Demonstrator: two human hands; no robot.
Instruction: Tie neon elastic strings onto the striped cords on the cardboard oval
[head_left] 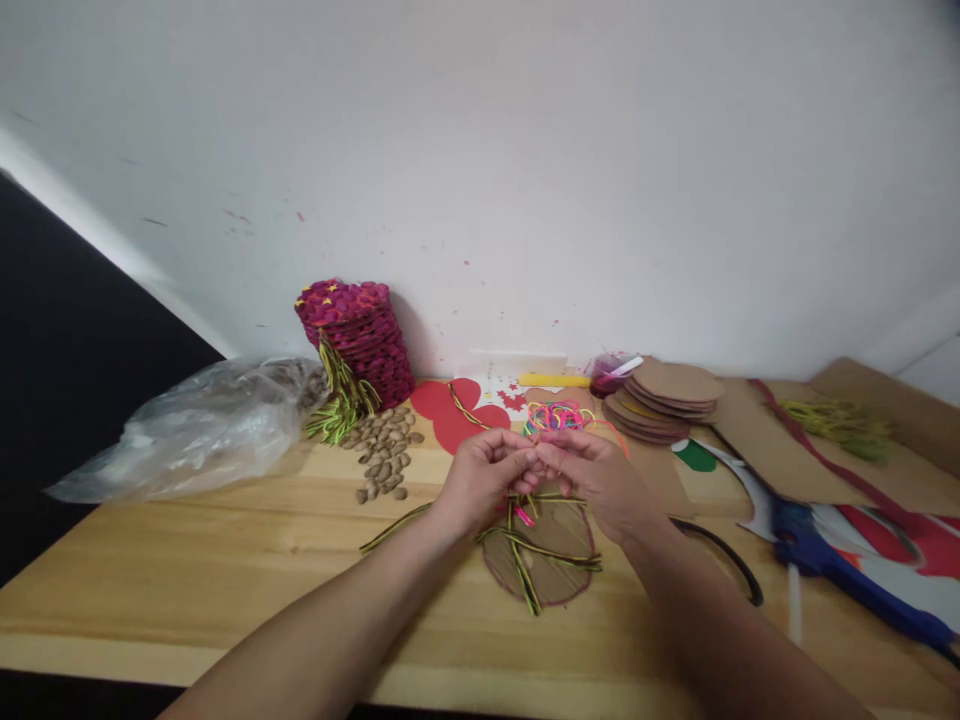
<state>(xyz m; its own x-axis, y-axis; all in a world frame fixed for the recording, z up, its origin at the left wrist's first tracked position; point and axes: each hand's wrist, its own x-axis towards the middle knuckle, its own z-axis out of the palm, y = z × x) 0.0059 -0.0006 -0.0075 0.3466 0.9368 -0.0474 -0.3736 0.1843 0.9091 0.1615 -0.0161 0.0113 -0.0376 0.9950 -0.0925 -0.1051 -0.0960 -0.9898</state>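
Note:
My left hand (487, 470) and my right hand (592, 475) meet fingertip to fingertip, both pinched closed on a thin coloured thread, mostly hidden by the fingers. Just below them lies a round cardboard disc (559, 570) with a dark pink edge. Bundles of black and yellow-green yarn (536, 545) cross over it and reach past its rim. A bit of bright pink thread (523, 516) shows under the fingers. Behind my hands sits a tangle of multicoloured thread (556, 416), and an orange strand from it curves toward my right hand.
Left: a clear plastic bag (202, 430), brown nut-like pieces (386, 450), a purple woven stack (356, 345) with a yarn tassel. Behind: red paper circles (450, 400), a yellow stick (553, 380). Right: cardboard discs (667, 395), a purple-stained cup (607, 375), blue-handled scissors (862, 585), cardboard sheets (772, 450).

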